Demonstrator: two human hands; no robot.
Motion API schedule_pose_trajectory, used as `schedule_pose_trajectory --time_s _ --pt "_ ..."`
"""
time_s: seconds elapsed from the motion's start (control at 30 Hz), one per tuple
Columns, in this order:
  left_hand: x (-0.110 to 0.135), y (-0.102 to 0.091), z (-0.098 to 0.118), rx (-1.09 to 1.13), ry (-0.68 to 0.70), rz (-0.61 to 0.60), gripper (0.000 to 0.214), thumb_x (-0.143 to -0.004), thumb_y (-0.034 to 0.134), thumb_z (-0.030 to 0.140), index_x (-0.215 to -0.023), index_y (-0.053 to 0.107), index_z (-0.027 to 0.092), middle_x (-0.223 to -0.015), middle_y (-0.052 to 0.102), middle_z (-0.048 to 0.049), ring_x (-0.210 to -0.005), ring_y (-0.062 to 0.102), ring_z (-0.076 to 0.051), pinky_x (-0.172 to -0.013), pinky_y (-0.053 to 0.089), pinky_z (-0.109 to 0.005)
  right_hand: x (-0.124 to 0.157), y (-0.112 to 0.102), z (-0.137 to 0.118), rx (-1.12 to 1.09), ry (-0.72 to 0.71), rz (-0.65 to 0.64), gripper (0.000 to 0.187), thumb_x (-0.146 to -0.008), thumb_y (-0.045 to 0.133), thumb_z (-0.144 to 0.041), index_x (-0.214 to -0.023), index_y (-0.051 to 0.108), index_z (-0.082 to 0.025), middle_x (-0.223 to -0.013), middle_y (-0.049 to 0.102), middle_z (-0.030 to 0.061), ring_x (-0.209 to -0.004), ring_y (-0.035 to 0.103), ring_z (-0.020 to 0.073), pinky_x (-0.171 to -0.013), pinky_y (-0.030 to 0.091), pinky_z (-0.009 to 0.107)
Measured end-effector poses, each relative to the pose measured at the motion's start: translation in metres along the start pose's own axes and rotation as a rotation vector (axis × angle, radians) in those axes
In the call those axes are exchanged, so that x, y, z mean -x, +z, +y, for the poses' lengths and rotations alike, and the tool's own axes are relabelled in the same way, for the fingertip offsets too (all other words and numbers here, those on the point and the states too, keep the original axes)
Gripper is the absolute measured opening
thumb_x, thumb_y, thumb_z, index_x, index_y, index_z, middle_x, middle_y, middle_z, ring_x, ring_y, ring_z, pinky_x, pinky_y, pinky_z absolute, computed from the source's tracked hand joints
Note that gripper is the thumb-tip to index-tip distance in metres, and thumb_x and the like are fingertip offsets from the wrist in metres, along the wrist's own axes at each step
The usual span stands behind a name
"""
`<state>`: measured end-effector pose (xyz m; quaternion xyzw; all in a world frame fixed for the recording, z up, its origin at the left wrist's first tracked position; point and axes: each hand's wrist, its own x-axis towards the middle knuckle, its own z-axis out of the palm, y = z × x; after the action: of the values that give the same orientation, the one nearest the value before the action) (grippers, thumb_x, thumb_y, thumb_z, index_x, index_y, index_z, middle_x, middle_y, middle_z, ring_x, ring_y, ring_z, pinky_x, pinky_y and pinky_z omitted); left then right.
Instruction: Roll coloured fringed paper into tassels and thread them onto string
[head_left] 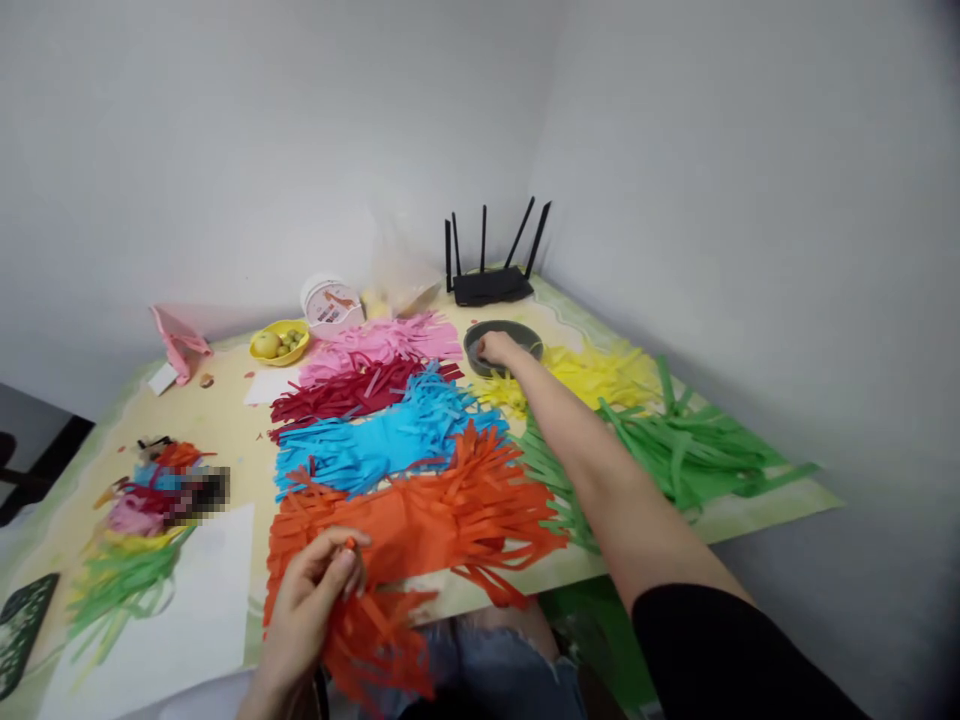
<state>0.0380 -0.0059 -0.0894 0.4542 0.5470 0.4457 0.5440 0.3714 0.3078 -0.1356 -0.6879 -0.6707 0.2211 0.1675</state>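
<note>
My left hand (311, 590) is closed near the table's front edge, pinching the twisted top of an orange fringed paper tassel (382, 640). The tassel's strips hang below the fingers, over my lap. My right arm stretches across the table, and my right hand (498, 348) reaches down into a grey bowl (529, 342) with its fingers curled. What those fingers hold, if anything, is hidden. Between my hands lie stacks of fringed paper: orange (420, 520), blue (375, 440), dark red (345, 390) and pink (375, 345). Yellow (600, 375) and green (690, 455) fringes spread under and beside my right forearm.
A black router (491, 287) with upright antennas stands in the back corner. To its left are a clear plastic bag (405, 275), a white tub (331, 305), a yellow fruit bowl (300, 352) and a pink stand (178, 345). Multicoloured tassels (139, 540) lie at left by white paper (202, 600).
</note>
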Motion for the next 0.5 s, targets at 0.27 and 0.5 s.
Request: schedule_pose_trajectory --time_s 0.27,0.5 --pt "-0.012 0.002 -0.004 -0.123 0.057 -0.014 0.03 -0.083 0.072 0.046 -0.089 0.077 0.017 -0.06 0.059 -0.0007 -0.06 0.053 -0.014 -0.067 0.044 -0.028 -0.003 -0.009 0.023 -0.137 0.116 0.007 0.032 -0.095 0.064 -0.036 -0.117 0.065 -0.013 -0.12 0.066 0.0101 -0.107 0.065 0.0216 -0.092 0.056 0.041" --pt "-0.031 0.011 0.011 -0.054 0.196 0.104 0.021 -0.08 0.076 0.037 -0.08 0.069 0.017 -0.068 0.071 -0.0028 -0.064 0.065 -0.015 -0.068 0.052 -0.025 0.079 -0.01 -0.034 -0.554 -0.13 0.138 0.023 -0.087 0.07 -0.035 -0.096 0.071 -0.013 -0.088 0.074 0.0061 -0.074 0.069 0.0144 -0.079 0.057 0.031"
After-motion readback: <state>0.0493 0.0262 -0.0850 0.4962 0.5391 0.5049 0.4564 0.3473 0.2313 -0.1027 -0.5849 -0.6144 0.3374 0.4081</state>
